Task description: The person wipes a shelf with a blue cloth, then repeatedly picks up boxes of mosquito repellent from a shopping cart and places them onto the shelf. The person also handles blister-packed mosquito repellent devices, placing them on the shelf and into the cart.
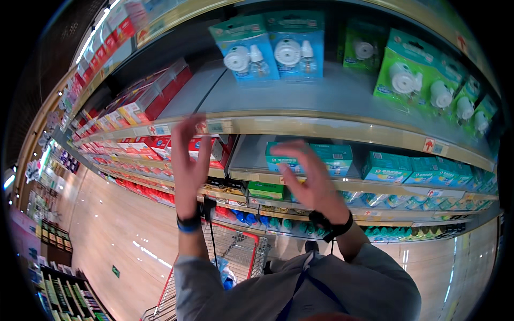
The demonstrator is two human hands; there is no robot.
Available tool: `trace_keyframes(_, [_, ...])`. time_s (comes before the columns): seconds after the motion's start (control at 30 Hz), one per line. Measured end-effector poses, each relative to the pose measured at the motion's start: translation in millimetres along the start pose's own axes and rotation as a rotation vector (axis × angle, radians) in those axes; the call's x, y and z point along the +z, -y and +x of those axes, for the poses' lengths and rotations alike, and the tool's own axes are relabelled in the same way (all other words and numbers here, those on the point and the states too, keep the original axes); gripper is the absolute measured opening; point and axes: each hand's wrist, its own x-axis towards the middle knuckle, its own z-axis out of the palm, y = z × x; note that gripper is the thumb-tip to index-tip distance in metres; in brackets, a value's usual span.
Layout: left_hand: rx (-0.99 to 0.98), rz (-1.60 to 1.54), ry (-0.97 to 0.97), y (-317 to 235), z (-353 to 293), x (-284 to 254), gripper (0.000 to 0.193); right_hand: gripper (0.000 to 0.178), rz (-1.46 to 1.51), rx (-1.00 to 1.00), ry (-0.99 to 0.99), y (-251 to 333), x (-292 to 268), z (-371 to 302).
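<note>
My left hand [187,160] is raised in front of the shelf edge [257,125], fingers stretched and apart, holding nothing. My right hand [310,179] hovers to its right, before the lower shelf, its thumb apart from the fingers and nothing between them. Both hands are slightly smeared by motion. Behind the right hand lie teal boxes [337,155], partly hidden by it. Two blue blister packs [240,41], each with a white plug-in device and a small bottle, stand upright on the upper shelf. Green blister packs [393,61] of white devices stand further right.
Red boxes [155,93] fill the upper shelf's left part. More teal boxes [388,167] line the lower shelf at right. A shopping cart [251,251] with a red-edged wire frame stands below my left forearm, blue-and-white items inside. Tiled floor [101,224] stretches along the aisle.
</note>
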Motion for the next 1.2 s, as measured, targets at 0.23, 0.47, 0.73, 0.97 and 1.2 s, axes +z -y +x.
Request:
trace_keyframes(0.23, [0.016,0.301,0.096,60.4,181.1,94.7,0.108,0.046,-0.159,0.047,-0.223,-16.4,-94.0,35.0])
trace_keyframes(0.47, [-0.275,0.087,0.082,38.9,183.1,111.5,0.104,0.068,-0.454,0.146,-0.098,-42.2,-133.7,92.7])
trace_keyframes(0.73, [-0.083,0.168,-0.1,40.6,141.7,83.3,0.087,0.091,-0.748,0.381,0.085,-89.6,-139.2,152.4])
trace_keyframes(0.97, [0.232,-0.008,-0.379,9.7,73.6,55.6,0.086,0.093,-0.677,0.293,0.053,-153.8,-137.9,201.9])
trace_keyframes(1.2, [0.215,-0.433,-0.436,34.1,-90.2,-41.5,0.069,0.039,-0.415,0.143,0.33,-176.3,-116.8,215.1])
